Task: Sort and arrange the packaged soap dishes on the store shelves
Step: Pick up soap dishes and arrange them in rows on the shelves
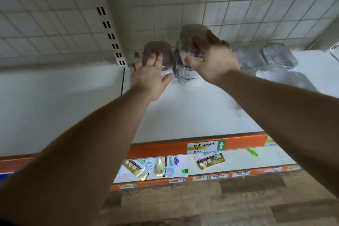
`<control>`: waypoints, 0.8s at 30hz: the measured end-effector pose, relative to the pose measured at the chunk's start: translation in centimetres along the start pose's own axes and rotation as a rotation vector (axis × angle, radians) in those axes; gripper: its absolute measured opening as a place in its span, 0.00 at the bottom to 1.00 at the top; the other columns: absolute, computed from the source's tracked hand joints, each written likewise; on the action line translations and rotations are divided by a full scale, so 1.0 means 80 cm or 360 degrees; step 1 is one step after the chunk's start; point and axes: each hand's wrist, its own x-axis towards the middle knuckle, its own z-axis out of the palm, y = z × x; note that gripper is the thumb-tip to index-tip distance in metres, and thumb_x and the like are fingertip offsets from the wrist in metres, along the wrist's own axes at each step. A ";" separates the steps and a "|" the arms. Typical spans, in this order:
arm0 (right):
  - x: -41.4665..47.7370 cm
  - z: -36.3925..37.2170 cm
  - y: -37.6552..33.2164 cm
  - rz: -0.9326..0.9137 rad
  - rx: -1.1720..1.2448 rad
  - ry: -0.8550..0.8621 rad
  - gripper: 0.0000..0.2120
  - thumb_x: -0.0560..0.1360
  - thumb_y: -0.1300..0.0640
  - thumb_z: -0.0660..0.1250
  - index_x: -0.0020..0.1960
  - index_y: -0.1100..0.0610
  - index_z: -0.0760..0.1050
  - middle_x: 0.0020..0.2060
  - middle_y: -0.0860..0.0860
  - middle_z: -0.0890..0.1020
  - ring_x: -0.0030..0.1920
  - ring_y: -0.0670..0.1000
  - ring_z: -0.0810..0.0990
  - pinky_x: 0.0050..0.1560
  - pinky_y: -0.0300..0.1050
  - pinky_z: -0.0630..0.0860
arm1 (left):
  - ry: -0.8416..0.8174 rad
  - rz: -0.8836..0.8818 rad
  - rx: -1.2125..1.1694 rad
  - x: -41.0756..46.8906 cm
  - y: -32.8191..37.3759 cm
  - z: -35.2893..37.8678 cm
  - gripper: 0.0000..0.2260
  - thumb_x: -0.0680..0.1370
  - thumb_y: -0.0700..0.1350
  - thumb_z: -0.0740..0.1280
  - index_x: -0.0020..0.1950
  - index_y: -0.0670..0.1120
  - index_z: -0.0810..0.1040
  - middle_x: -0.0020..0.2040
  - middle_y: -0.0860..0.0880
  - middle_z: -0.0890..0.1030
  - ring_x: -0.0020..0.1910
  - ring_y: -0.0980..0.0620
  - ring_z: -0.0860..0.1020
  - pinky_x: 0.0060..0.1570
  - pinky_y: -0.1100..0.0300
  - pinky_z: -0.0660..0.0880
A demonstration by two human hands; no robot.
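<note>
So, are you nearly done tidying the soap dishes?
Not yet. One brown dish stands at the back wall, held by the left hand. The right hand grips a second brown dish beside it. The clear dishes on the right lie jumbled, left to sort.

gold packet [210,160]: "3" and "1" legible | shelf-edge label [205,146]: white up-arrow on green, handwriting unreadable
</note>
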 end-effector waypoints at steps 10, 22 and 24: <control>0.005 0.020 -0.009 0.0130 -0.0046 0.0266 0.24 0.80 0.45 0.63 0.69 0.60 0.66 0.66 0.58 0.69 0.60 0.64 0.72 0.46 0.50 0.65 | 0.0348 -0.0059 -0.0115 0.018 0.009 0.014 0.22 0.80 0.56 0.64 0.67 0.44 0.70 0.65 0.41 0.72 0.58 0.34 0.72 0.58 0.49 0.68; -0.157 -0.038 0.011 0.0032 0.0185 0.0315 0.26 0.78 0.42 0.59 0.69 0.57 0.72 0.69 0.58 0.72 0.62 0.67 0.71 0.62 0.54 0.68 | 0.0494 0.0110 -0.0311 -0.156 0.031 -0.020 0.25 0.79 0.57 0.58 0.63 0.39 0.75 0.67 0.39 0.75 0.60 0.36 0.74 0.64 0.44 0.70; -0.195 -0.057 0.009 0.0054 0.0237 0.0321 0.28 0.77 0.41 0.55 0.68 0.58 0.73 0.68 0.59 0.73 0.61 0.67 0.72 0.62 0.56 0.69 | 0.0481 0.0122 -0.0368 -0.197 0.043 -0.038 0.24 0.79 0.56 0.59 0.64 0.39 0.75 0.67 0.39 0.75 0.62 0.36 0.73 0.64 0.43 0.71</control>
